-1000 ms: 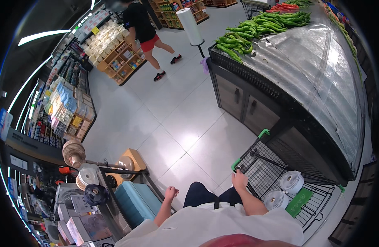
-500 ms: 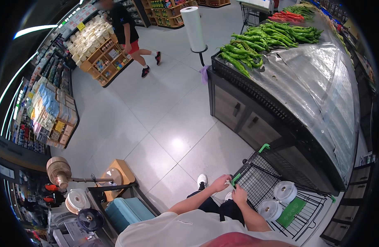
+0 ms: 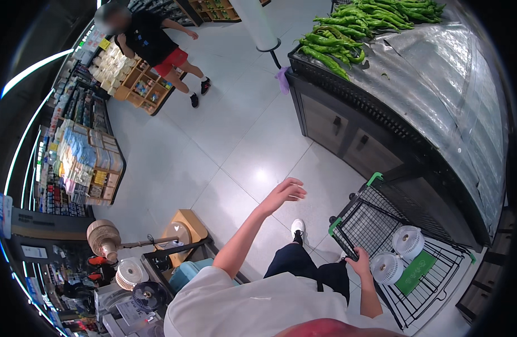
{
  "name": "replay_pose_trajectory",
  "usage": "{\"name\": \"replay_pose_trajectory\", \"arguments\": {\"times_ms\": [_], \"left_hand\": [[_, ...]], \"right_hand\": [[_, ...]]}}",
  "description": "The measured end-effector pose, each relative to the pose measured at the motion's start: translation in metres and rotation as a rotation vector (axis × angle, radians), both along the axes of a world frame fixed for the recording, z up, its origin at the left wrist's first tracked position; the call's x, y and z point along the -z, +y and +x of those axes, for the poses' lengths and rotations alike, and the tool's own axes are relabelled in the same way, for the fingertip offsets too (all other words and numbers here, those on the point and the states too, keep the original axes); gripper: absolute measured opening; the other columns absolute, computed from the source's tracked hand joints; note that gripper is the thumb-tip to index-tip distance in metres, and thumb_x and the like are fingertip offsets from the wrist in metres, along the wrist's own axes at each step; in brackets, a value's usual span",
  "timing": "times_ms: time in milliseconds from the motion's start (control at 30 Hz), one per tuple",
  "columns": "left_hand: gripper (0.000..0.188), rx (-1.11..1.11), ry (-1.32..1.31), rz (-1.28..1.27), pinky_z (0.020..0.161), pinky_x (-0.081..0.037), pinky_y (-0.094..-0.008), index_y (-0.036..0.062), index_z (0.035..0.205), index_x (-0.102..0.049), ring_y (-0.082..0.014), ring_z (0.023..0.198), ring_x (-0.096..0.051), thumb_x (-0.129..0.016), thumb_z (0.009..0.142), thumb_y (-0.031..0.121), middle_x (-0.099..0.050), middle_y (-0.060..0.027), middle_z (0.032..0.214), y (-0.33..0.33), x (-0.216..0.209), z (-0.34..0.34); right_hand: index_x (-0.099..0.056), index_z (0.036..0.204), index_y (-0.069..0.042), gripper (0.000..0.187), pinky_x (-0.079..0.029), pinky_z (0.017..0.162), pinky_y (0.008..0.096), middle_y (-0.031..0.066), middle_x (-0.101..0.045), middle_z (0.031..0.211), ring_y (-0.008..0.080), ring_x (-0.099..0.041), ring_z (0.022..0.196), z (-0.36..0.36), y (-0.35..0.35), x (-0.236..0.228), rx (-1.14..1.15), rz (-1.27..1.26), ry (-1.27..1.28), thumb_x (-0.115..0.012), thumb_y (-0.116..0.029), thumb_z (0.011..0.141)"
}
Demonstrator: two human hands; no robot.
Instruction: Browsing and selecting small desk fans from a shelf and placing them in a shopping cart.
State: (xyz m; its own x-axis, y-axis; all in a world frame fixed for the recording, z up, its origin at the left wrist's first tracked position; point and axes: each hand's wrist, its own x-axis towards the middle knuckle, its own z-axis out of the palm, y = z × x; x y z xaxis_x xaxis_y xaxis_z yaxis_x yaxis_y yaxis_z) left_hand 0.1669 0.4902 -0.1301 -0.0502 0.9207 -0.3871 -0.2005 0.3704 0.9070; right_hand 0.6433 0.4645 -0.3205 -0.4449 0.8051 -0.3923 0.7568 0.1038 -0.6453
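Observation:
My left hand (image 3: 284,195) is held out over the floor, fingers loosely stretched and nothing in them. To the right, my right hand (image 3: 358,262) grips the dark handle of a black wire shopping cart (image 3: 376,216) with green corner pieces. A green panel (image 3: 417,272) is fixed to the cart's near part. Beside that panel sit two round white fans, one fan (image 3: 408,242) farther off and the other fan (image 3: 387,268) nearer my right hand. How the fans rest in the cart cannot be made out fully.
Along the right runs a dark produce stand (image 3: 348,123) with green chili peppers (image 3: 348,36). A bag roll (image 3: 253,22) stands at its corner. Someone in red shorts (image 3: 171,62) is at the far left. Display fans (image 3: 130,273) and a beige pedestal fan (image 3: 104,238) are near left.
My left hand has let go of the cart's handle end and swung out to the left. My right hand stays at the handle. The other person has turned and come nearer.

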Motion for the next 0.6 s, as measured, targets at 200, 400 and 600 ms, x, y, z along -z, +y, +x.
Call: {"name": "replay_pose_trajectory", "arguments": {"times_ms": [200,400,600], "left_hand": [[0.073,0.569,1.037,-0.362,0.099,-0.046,-0.0529,0.0053,0.135,-0.050,-0.0427,0.122,-0.052,-0.078,0.079,0.043,-0.056,-0.0222,0.126,-0.031,0.069,0.080],[0.083,0.455,1.011,-0.223,0.111,-0.034,-0.0568,0.0047,0.139,-0.046,-0.0479,0.137,-0.035,-0.072,0.079,0.057,-0.039,-0.0285,0.146,-0.047,0.142,0.290],[0.060,0.494,1.178,0.095,0.114,-0.030,-0.0525,0.0029,0.115,-0.064,-0.0441,0.132,-0.038,-0.077,0.077,0.048,-0.056,-0.0219,0.130,-0.071,0.173,0.344]], "right_hand": [[-0.064,0.108,-0.002,0.035,-0.049,0.092,0.0409,0.0152,-0.067,0.101,0.0315,-0.063,0.098,0.131,0.005,0.023,0.517,-0.013,0.071,-0.077,-0.021,0.082],[-0.050,0.131,0.002,0.073,-0.040,0.104,0.0467,0.0236,-0.058,0.121,0.0399,-0.054,0.113,0.263,0.006,0.058,0.713,0.263,-0.600,-0.078,-0.040,0.079],[-0.038,0.143,0.004,0.109,-0.037,0.108,0.0568,0.0313,-0.041,0.140,0.0477,-0.039,0.133,0.254,0.043,0.096,0.795,-0.274,-0.394,-0.072,-0.071,0.071]]}}
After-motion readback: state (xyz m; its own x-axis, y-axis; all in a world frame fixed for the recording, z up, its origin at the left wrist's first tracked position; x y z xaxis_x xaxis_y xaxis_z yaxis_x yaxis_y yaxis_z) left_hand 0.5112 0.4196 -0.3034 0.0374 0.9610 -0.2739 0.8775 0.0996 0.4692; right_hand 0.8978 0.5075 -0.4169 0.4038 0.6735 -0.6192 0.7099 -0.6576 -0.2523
